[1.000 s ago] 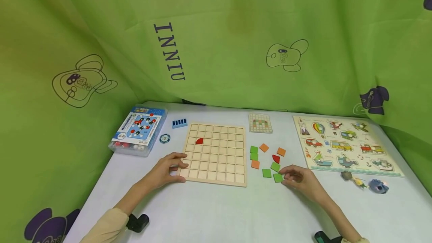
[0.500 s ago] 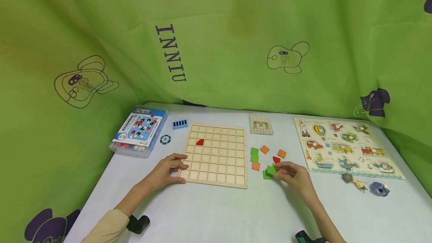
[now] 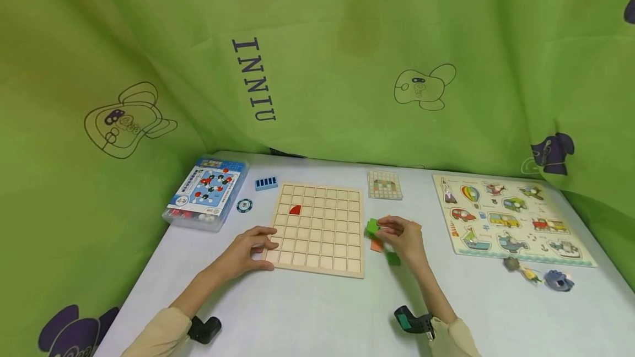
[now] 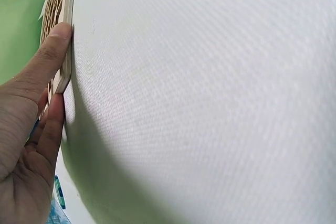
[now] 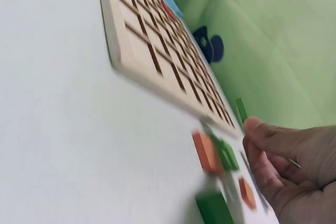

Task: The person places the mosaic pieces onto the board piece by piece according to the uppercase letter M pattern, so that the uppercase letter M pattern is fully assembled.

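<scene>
A wooden grid board (image 3: 319, 231) lies on the white table, one red quarter-circle piece (image 3: 295, 210) in a cell towards its upper left. At the near left corner my left hand (image 3: 248, 249) holds the board, thumb (image 4: 58, 38) on the near edge and fingers along the left side. Right of the board, my right hand (image 3: 405, 240) pinches a green square tile (image 5: 241, 109) above the table. Under and beside that hand lie an orange tile (image 3: 376, 245) and a green tile (image 3: 393, 259); the hand covers other pieces.
Behind the loose tiles lies a pattern card (image 3: 384, 185). A vehicle puzzle board (image 3: 506, 219) and small figures (image 3: 559, 281) are at the right. A boxed molecule set (image 3: 205, 191), blue block (image 3: 265, 183) and round chip (image 3: 245, 205) stand left. A green curtain (image 3: 327, 70) surrounds the table.
My right hand has picked up a green tile from the near right of the loose pieces and carried it left, towards the board. The left hand has stayed at the board's corner.
</scene>
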### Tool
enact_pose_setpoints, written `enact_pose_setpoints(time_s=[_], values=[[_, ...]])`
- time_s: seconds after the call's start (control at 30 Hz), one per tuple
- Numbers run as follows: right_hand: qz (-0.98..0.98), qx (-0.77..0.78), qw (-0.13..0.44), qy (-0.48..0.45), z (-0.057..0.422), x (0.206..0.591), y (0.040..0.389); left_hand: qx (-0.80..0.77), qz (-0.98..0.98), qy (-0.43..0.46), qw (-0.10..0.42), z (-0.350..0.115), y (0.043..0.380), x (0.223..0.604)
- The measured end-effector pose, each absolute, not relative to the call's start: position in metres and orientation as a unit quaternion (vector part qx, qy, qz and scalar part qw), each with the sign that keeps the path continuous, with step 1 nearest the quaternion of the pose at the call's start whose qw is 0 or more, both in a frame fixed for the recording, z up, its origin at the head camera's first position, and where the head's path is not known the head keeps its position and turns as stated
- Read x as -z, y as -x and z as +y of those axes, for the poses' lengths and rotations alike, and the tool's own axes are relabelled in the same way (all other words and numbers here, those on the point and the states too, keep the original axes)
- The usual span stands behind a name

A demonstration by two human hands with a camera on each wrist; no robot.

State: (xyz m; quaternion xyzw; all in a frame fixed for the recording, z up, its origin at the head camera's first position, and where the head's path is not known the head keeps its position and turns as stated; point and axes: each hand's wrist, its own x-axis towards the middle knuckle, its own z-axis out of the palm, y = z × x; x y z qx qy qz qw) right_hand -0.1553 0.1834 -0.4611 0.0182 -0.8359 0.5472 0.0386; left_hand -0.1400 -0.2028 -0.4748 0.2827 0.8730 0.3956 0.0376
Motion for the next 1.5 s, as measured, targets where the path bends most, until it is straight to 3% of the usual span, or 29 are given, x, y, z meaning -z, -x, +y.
enact_pose_setpoints(time_s=[0.23,0.7,1.13,1.5], values=[[-0.823,-0.567,0.032,-0.029,0.143,0.464,0.174,-0.397,0.874,-0.276,0.044,-0.204,0.139,0.476],[-0.846,-0.507,0.063,-0.152,0.080,0.466,0.207,-0.390,0.877,-0.279,0.041,-0.201,0.140,0.477],[-0.850,-0.488,0.036,-0.195,0.058,0.468,0.224,-0.391,0.878,-0.273,0.047,-0.202,0.140,0.477],[-0.832,-0.531,0.015,-0.158,0.050,0.465,0.225,-0.391,0.877,-0.276,0.040,-0.202,0.141,0.478]])
